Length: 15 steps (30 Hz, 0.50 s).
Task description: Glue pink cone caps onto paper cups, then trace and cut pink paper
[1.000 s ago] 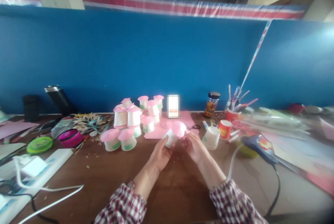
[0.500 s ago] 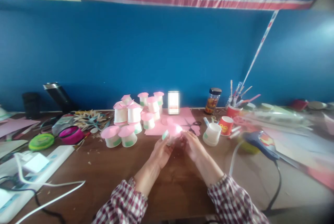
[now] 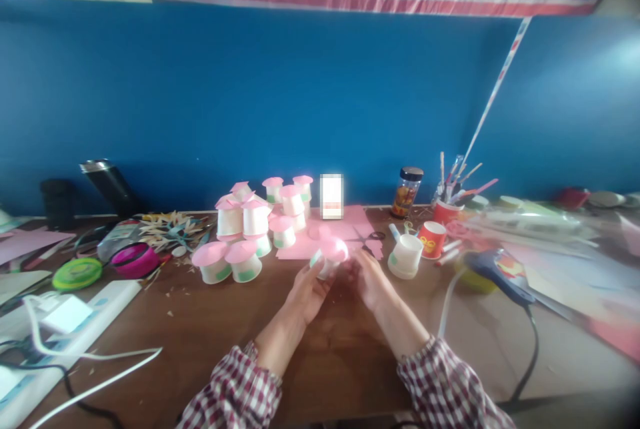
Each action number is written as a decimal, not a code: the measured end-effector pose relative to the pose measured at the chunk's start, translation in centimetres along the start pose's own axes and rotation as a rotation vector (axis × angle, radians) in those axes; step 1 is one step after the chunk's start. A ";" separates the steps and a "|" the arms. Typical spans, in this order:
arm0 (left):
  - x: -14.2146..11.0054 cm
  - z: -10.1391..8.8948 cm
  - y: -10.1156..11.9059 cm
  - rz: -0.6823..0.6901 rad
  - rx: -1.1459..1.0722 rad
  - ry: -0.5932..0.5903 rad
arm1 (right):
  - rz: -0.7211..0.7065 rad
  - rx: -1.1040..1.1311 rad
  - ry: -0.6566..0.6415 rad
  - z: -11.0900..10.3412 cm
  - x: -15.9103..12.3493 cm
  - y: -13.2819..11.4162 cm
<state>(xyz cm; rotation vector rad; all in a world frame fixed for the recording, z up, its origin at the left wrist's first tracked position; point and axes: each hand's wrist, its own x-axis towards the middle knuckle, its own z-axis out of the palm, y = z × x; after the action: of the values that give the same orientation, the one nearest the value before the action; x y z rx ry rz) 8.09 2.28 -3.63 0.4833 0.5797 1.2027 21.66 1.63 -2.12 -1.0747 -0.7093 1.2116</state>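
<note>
My left hand [image 3: 309, 292] is closed round a small white and green paper cup [image 3: 326, 266]. A round pink paper top [image 3: 333, 247] covers this cup. My right hand [image 3: 367, 277] is at the cup's right side with its fingers curled together by the edge of the pink top. Whether those fingertips touch it or pinch something is too blurred to tell. Just behind lie a sheet of pink paper [image 3: 300, 251] and dark-handled scissors [image 3: 375, 236]. To the left are several similar cups with pink tops [image 3: 243, 262], some stacked on others.
On the right are white cups [image 3: 406, 254], a red cup [image 3: 433, 240], a lidded jar [image 3: 407, 192] and a blue corded tool [image 3: 500, 274]. A power strip [image 3: 117, 295] with cables, a magenta container [image 3: 134, 259] and a green round item [image 3: 77, 273] are on the left.
My right fingers have drawn slightly right, away from the pink top. The bright glare on the top has faded. My left hand keeps its hold on the cup.
</note>
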 end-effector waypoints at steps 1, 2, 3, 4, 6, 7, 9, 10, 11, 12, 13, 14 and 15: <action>0.0 0.0 0.0 -0.002 0.000 0.011 | -0.042 -0.021 0.040 0.0 -0.1 -0.1; 0.1 -0.1 -0.1 -0.003 -0.001 0.022 | -0.108 -0.056 0.074 0.0 -0.3 -0.3; 0.2 -0.1 -0.1 -0.005 -0.001 0.032 | -0.207 -0.125 0.089 0.0 -0.5 -0.5; 0.2 -0.1 -0.2 -0.007 -0.002 0.040 | -0.333 -0.232 0.078 0.0 -0.7 -0.8; 0.2 -0.1 -0.2 -0.010 0.000 0.045 | -0.606 -0.525 -0.009 0.1 -1.1 -1.1; 0.2 -0.1 -0.2 -0.012 0.002 0.040 | -0.716 -0.677 -0.077 0.2 -1.3 -1.2; 0.1 0.0 -0.2 -0.017 0.009 0.017 | -0.800 -0.863 -0.209 0.3 -1.4 -1.0; 0.1 0.0 -0.2 -0.019 0.014 0.004 | -0.794 -0.895 -0.260 0.3 -1.3 -0.8; 0.0 0.1 -0.1 -0.021 0.019 -0.008 | -0.779 -0.903 -0.296 0.4 -1.2 -0.6; 0.0 0.1 -0.1 -0.024 0.024 -0.016 | -0.765 -0.893 -0.316 0.4 -1.1 -0.4; -0.1 0.1 -0.1 -0.026 0.028 -0.020 | -0.756 -0.872 -0.316 0.4 -1.0 -0.3; -0.1 0.1 -0.1 -0.027 0.031 -0.019 | -0.753 -0.847 -0.300 0.4 -0.9 -0.2; -0.1 0.1 -0.1 -0.027 0.032 -0.016 | -0.755 -0.825 -0.280 0.4 -0.8 -0.1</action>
<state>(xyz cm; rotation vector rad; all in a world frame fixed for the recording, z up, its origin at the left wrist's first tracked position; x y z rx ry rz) 8.19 2.14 -3.61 0.5107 0.5908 1.1639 21.15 0.99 -1.77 -1.1153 -1.7404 0.3861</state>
